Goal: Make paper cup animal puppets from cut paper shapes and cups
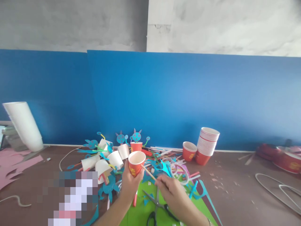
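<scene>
A red paper cup point(134, 169) with a white rim is in my left hand point(129, 182), its fingers wrapped round the side and its mouth tipped towards me. My right hand point(170, 188) pinches a thin pale stick point(148, 172), whose far tip meets the cup's right side; whether it goes into the wall I cannot tell. Below my hands, black-handled scissors point(157, 201) lie spread on a green sheet point(138, 213). Just behind the held cup stands another red cup point(136, 146) with a blue paper cat face point(136, 136) and arms.
White cups point(115, 159) with blue paper pieces lie to the left. A stack of red cups point(208, 141) and a single red cup point(189, 151) stand at the right. A tall white cup stack point(23, 125) leans at far left, near pink paper point(16, 163). White cable point(270, 185) lies right.
</scene>
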{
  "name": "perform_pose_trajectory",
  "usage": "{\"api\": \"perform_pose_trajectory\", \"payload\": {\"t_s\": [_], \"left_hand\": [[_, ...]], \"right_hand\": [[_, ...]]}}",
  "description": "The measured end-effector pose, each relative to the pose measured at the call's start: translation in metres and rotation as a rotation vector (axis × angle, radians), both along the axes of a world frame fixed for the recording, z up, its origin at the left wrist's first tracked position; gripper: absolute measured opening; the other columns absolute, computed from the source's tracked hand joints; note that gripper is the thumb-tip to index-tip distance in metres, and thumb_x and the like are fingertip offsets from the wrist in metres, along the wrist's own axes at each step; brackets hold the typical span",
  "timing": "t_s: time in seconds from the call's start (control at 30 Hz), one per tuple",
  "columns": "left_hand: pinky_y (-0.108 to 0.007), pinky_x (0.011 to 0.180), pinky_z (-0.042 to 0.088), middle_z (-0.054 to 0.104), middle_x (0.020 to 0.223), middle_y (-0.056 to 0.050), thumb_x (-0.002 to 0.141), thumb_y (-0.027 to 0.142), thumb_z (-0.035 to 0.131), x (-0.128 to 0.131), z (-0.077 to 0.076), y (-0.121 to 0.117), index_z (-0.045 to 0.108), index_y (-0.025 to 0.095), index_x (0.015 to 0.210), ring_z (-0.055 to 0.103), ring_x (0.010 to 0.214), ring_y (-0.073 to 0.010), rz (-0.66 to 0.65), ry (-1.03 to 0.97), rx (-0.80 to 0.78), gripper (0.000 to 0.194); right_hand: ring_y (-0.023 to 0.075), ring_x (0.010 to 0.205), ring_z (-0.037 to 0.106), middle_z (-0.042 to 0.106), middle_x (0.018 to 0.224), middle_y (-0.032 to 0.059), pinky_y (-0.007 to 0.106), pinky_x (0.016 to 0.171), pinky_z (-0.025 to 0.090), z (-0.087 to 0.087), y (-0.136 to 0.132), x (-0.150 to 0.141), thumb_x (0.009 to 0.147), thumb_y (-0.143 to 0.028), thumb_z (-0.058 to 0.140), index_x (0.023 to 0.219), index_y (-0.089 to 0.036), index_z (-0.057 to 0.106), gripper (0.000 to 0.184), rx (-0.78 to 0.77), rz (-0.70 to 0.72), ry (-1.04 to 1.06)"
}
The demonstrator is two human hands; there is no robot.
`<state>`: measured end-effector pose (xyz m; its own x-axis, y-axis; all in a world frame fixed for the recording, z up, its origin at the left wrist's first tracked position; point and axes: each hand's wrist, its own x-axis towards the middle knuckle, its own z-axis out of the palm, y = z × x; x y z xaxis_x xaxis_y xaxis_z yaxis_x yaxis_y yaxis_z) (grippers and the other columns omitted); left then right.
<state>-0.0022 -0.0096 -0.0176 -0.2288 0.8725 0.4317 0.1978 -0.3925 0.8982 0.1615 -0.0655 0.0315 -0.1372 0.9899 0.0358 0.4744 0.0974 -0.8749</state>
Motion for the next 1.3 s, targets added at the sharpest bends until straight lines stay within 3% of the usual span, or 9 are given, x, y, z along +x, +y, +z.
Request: {"api": "perform_pose_trajectory", "payload": {"t_s": [0.1, 0.17, 0.37, 0.53, 0.63, 0.83, 1.0, 1.07, 1.3], "left_hand": [[-0.035, 0.076, 0.052, 0.067, 0.093, -0.007, 0.071, 0.029, 0.064, 0.001, -0.001, -0.001, 0.052, 0.018, 0.104, 0.065, 0.083, -0.023, -0.048, 0.003, 0.024, 0.036], [-0.035, 0.076, 0.052, 0.066, 0.094, -0.007, 0.071, 0.029, 0.064, 0.001, -0.001, -0.001, 0.051, 0.018, 0.104, 0.065, 0.084, -0.0232, -0.048, 0.011, 0.023, 0.037], [-0.036, 0.072, 0.051, 0.065, 0.089, -0.005, 0.068, 0.027, 0.065, 0.007, -0.001, -0.008, 0.051, 0.018, 0.106, 0.063, 0.079, -0.023, -0.087, 0.08, -0.02, 0.042], [-0.033, 0.072, 0.051, 0.065, 0.089, -0.005, 0.071, 0.03, 0.064, 0.004, 0.002, -0.003, 0.051, 0.019, 0.101, 0.064, 0.079, -0.0218, -0.028, -0.012, -0.009, 0.035], [-0.035, 0.074, 0.05, 0.065, 0.089, -0.005, 0.071, 0.031, 0.066, -0.003, 0.0, 0.002, 0.051, 0.019, 0.098, 0.063, 0.08, -0.0222, 0.03, 0.02, 0.007, 0.033], [-0.036, 0.073, 0.051, 0.064, 0.089, -0.005, 0.071, 0.031, 0.066, -0.002, -0.005, 0.004, 0.051, 0.019, 0.102, 0.063, 0.08, -0.023, 0.046, 0.028, 0.012, 0.036], [-0.036, 0.075, 0.051, 0.065, 0.092, -0.007, 0.074, 0.033, 0.064, -0.002, -0.001, 0.001, 0.051, 0.019, 0.1, 0.064, 0.083, -0.0233, 0.034, 0.009, -0.016, 0.032], [-0.036, 0.076, 0.05, 0.065, 0.093, -0.007, 0.074, 0.033, 0.063, -0.001, 0.001, -0.001, 0.052, 0.018, 0.1, 0.063, 0.083, -0.0232, 0.018, 0.023, -0.031, 0.032], [-0.037, 0.074, 0.051, 0.066, 0.092, -0.007, 0.072, 0.03, 0.063, 0.004, 0.001, -0.006, 0.052, 0.018, 0.103, 0.064, 0.081, -0.0241, -0.032, 0.092, -0.02, 0.035]], "right_hand": [[0.005, 0.031, 0.02, 0.034, 0.044, -0.0105, 0.02, 0.034, 0.016, 0.004, 0.001, 0.0, 0.086, -0.05, 0.043, 0.074, -0.02, 0.053, 0.035, -0.416, 0.099, 0.295], [0.0043, 0.028, 0.018, 0.036, 0.042, -0.0119, 0.02, 0.032, 0.013, 0.004, 0.004, 0.0, 0.084, -0.052, 0.047, 0.08, -0.02, 0.052, 0.033, -0.497, 0.117, 0.348], [0.0069, 0.038, 0.043, 0.053, 0.046, -0.0038, 0.018, 0.04, 0.03, -0.006, 0.004, -0.003, 0.085, -0.04, 0.052, 0.065, -0.019, 0.051, 0.028, -0.045, -0.025, 0.036], [0.0062, 0.025, 0.024, 0.041, 0.035, -0.0098, 0.019, 0.03, 0.016, -0.002, 0.004, -0.003, 0.09, -0.042, 0.034, 0.081, -0.019, 0.054, 0.032, -0.362, 0.074, 0.196], [0.0077, 0.025, 0.025, 0.046, 0.038, -0.0104, 0.019, 0.031, 0.018, 0.004, 0.002, -0.002, 0.088, -0.039, 0.039, 0.095, -0.021, 0.05, 0.022, -0.386, 0.1, 0.075], [0.0121, 0.053, 0.042, 0.048, 0.059, -0.0009, 0.023, 0.05, 0.028, 0.007, -0.003, 0.0, 0.086, -0.033, 0.044, 0.07, -0.02, 0.052, 0.022, 0.128, -0.091, -0.196], [0.0062, 0.04, 0.013, 0.027, 0.048, -0.0109, 0.021, 0.04, 0.01, 0.006, 0.001, 0.001, 0.084, -0.044, 0.046, 0.08, -0.019, 0.054, 0.026, -0.518, 0.074, 0.359], [0.0055, 0.039, 0.01, 0.027, 0.048, -0.0125, 0.021, 0.04, 0.007, 0.005, 0.002, 0.0, 0.081, -0.047, 0.052, 0.085, -0.022, 0.051, 0.026, -0.57, 0.084, 0.458], [0.0109, 0.051, 0.038, 0.043, 0.054, -0.0039, 0.023, 0.047, 0.025, 0.002, 0.001, 0.0, 0.081, -0.039, 0.052, 0.068, -0.019, 0.055, 0.024, 0.028, -0.035, -0.009]]}}
